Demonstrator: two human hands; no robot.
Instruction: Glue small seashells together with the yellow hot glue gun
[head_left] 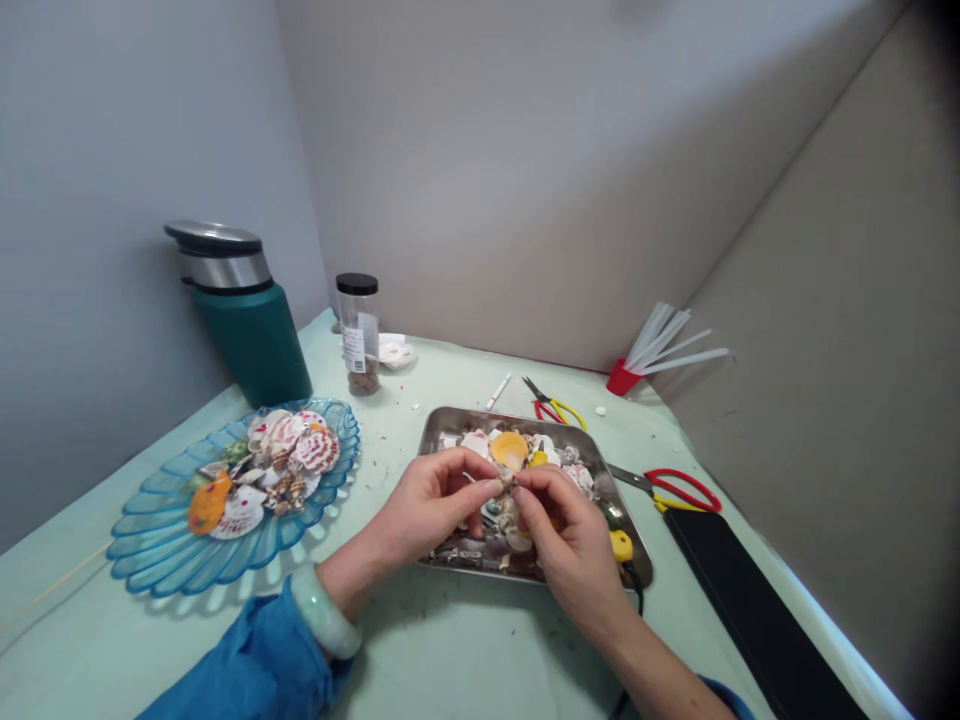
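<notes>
A pale green tabletop (427, 660) carried a metal tray (433, 428), with a blue scalloped plate (157, 545) and a teal bottle (251, 345) to its left and a black slab (750, 605) to its right. Farther back were a jar (358, 345), scissors (541, 399) and a red cup (622, 379).

The left forearm (351, 580) and right forearm (656, 655) slant forward and inward, the left hand (431, 495) and right hand (574, 540) turned toward each other, thumbs (476, 495) and index fingers (553, 482) pinched, tips nearly meeting
</notes>
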